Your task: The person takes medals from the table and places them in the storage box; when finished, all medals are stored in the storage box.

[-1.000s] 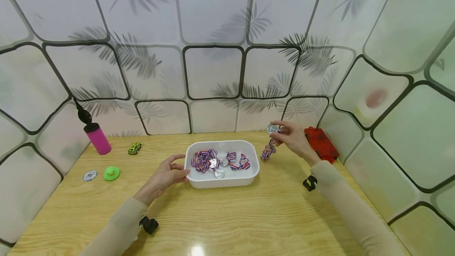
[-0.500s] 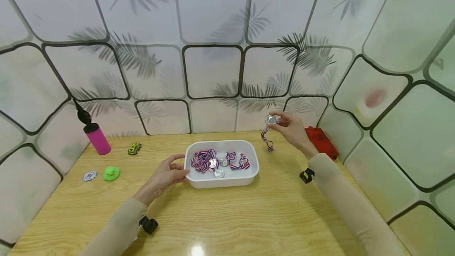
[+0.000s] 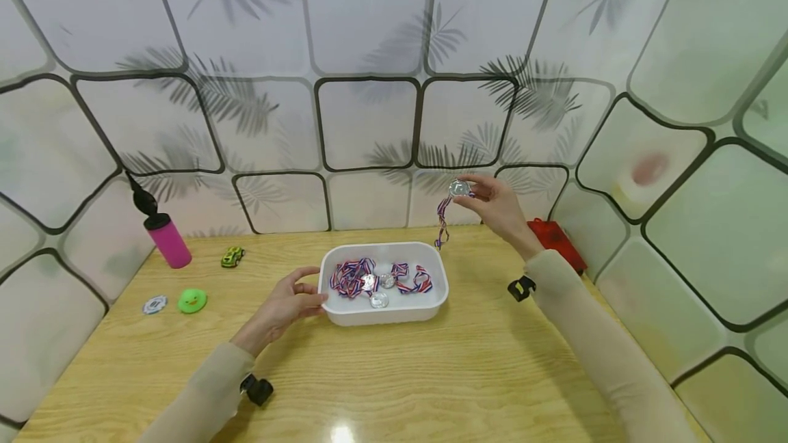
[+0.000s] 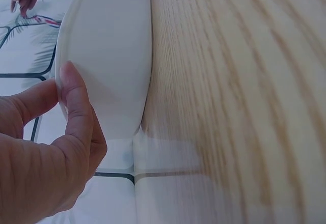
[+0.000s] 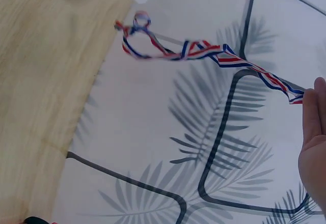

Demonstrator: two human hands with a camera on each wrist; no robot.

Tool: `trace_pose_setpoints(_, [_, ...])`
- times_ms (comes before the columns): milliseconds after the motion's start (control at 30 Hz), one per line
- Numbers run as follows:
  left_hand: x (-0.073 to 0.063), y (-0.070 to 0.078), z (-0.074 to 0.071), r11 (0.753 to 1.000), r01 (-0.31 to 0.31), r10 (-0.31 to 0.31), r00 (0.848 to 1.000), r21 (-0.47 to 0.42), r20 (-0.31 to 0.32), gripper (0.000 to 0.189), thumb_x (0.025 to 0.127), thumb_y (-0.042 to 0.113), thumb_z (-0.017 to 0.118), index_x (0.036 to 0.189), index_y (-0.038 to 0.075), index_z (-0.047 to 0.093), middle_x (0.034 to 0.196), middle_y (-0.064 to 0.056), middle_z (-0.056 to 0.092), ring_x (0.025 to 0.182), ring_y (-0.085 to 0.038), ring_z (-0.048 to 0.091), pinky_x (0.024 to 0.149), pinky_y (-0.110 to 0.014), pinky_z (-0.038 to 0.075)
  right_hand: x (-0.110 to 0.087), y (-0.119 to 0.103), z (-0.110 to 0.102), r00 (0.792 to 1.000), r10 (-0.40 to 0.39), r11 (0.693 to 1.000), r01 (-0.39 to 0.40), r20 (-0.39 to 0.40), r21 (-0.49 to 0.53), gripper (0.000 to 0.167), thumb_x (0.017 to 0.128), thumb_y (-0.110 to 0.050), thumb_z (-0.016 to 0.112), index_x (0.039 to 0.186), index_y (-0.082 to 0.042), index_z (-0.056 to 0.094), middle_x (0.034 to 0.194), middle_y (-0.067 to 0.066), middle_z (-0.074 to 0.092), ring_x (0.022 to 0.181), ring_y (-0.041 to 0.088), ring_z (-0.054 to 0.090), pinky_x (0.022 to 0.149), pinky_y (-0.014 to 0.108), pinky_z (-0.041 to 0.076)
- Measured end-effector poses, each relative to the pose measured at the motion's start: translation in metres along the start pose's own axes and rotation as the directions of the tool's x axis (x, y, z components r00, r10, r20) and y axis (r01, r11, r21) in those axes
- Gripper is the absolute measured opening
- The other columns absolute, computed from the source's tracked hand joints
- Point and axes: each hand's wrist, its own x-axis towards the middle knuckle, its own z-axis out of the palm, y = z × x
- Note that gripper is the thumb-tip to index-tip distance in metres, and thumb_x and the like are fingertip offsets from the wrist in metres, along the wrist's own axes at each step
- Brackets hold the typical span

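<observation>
A white plastic tub stands on the wooden table, holding several silver medals with red, white and blue ribbons. My left hand pinches the tub's left rim between thumb and fingers; the left wrist view shows this grip on the tub wall closely. Raised above and behind the tub's right end, my right hand pinches a silver medal by its edge. Its twisted ribbon dangles below, and the right wrist view shows that striped ribbon trailing from the fingers.
At the left lie a green rubber duck, a poker chip, a small toy car and a pink cylinder with a black top. A red object sits at the right. Patterned curtains border the table.
My right hand has risen and moved a little left with the medal, and the ribbon now hangs longer, nearer the tub. The left hand and tub have stayed in place.
</observation>
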Motion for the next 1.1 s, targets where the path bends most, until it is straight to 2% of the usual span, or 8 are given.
trace_pose_setpoints(167, [0.0,0.0,0.0,1.0,0.004,-0.004,1.0,-0.008,0.0,0.069,0.09,-0.003,0.066,0.15,0.004,0.031,0.096,-0.009,0.054,0.079,-0.016,0.064,0.077,-0.032,0.061,0.006,-0.011,0.0,1.0,-0.004,0.999,0.004,0.001,0.05,0.04,0.085,-0.006,0.075,0.123,0.003,0.064,0.089,-0.005,0.071,0.079,-0.004,0.064,0.078,0.009,0.052])
trace_pose_setpoints(333, [0.001,0.001,0.0,1.0,-0.001,0.001,1.0,-0.013,0.0,0.069,0.09,-0.003,0.066,0.149,0.004,0.031,0.096,-0.009,0.054,0.079,-0.016,0.064,0.078,-0.033,0.061,0.011,-0.012,0.0,1.0,-0.022,0.994,0.021,0.01,0.104,0.039,0.085,-0.004,0.075,0.122,0.004,0.065,0.086,-0.014,0.07,0.079,-0.004,0.065,0.074,0.01,0.053])
trace_pose_setpoints(567, [0.002,0.0,0.0,1.0,0.006,-0.006,1.0,-0.013,-0.004,0.068,0.09,-0.004,0.066,0.149,0.005,0.032,0.096,-0.008,0.054,0.079,-0.016,0.064,0.08,-0.034,0.061,0.017,0.005,0.005,0.998,-0.064,0.984,0.059,0.024,0.168,0.04,0.082,0.001,0.075,0.121,0.003,0.065,0.085,-0.015,0.071,0.079,0.0,0.069,0.072,0.013,0.055])
trace_pose_setpoints(767, [0.003,0.001,0.001,1.0,0.017,-0.017,1.0,-0.005,-0.013,0.067,0.09,-0.003,0.065,0.148,0.006,0.033,0.097,-0.009,0.054,0.08,-0.017,0.064,0.081,-0.035,0.061,0.013,0.011,0.011,0.994,-0.095,0.989,0.089,0.048,0.122,0.039,0.082,-0.007,0.078,0.119,-0.003,0.068,0.091,-0.005,0.074,0.082,0.002,0.07,0.072,0.016,0.057])
trace_pose_setpoints(967, [0.003,0.001,0.002,1.0,0.011,-0.012,1.0,-0.015,-0.004,0.067,0.09,-0.004,0.065,0.148,0.004,0.032,0.096,-0.01,0.054,0.08,-0.017,0.064,0.078,-0.034,0.061,0.008,0.015,0.016,0.99,-0.089,0.988,0.074,0.109,0.132,0.038,0.083,-0.004,0.076,0.12,-0.001,0.067,0.101,0.017,0.072,0.08,0.0,0.069,0.069,0.015,0.056])
trace_pose_setpoints(1100, [0.003,0.001,0.002,1.0,0.018,-0.018,1.0,-0.019,-0.006,0.067,0.09,-0.004,0.065,0.148,0.006,0.033,0.096,-0.009,0.054,0.08,-0.017,0.064,0.079,-0.034,0.061,0.006,0.016,0.017,0.986,-0.102,0.987,0.084,0.132,0.138,0.038,0.084,-0.002,0.075,0.121,0.0,0.067,0.104,0.025,0.07,0.08,0.0,0.069,0.067,0.016,0.056])
